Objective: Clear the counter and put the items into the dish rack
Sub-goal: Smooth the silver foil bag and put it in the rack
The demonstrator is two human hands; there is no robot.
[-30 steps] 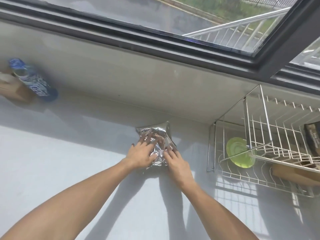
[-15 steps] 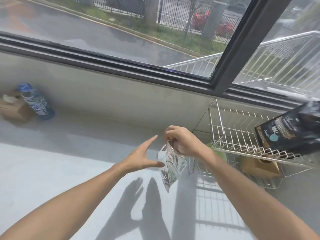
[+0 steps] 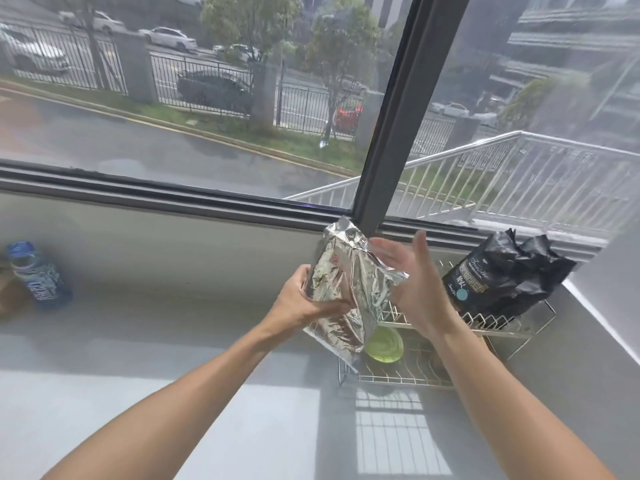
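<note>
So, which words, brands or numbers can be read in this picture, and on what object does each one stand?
Black bag on the rack's upper shelf: a pale label with lines of print, too blurred to read.
Blue bottle at the far left of the counter: white lettering on the label, too blurred to read.
Silver foil bag in the left hand: no print visible.

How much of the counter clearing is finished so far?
Partly done. A black bag already stands on the upper shelf of the dish rack, with a green dish on the lower one. In hand: the left hand grips a silver foil bag held up beside the rack, the right hand open against it. Left: a blue bottle lies on the counter at far left.
</note>
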